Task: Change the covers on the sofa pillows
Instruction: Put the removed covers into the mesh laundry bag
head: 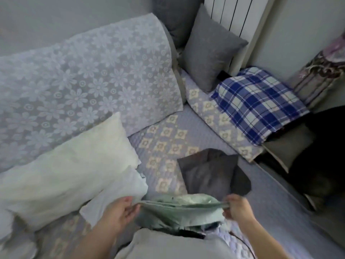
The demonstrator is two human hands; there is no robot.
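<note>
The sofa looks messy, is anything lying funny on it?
Yes. A dark grey cover lies crumpled and empty on the seat, one corner folded over. A bare white pillow leans coverless against the backrest. Both hands, left hand and right hand, hold a green cover open, so it looks like mid-change mess, not damage.

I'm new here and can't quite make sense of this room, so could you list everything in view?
green cover: one, pale green, held open at bottom centre
white pillows: two, bare white, left on the sofa
dark cover: one, dark grey, flat on the seat
grey pillows: two, grey, in the far corner
plaid blanket: one, blue and white, right end of the sofa
lace throw: one, white floral, over the backrest
radiator: one, white, behind the pillows
left hand: grips the cover's left edge
right hand: grips its right edge
</note>
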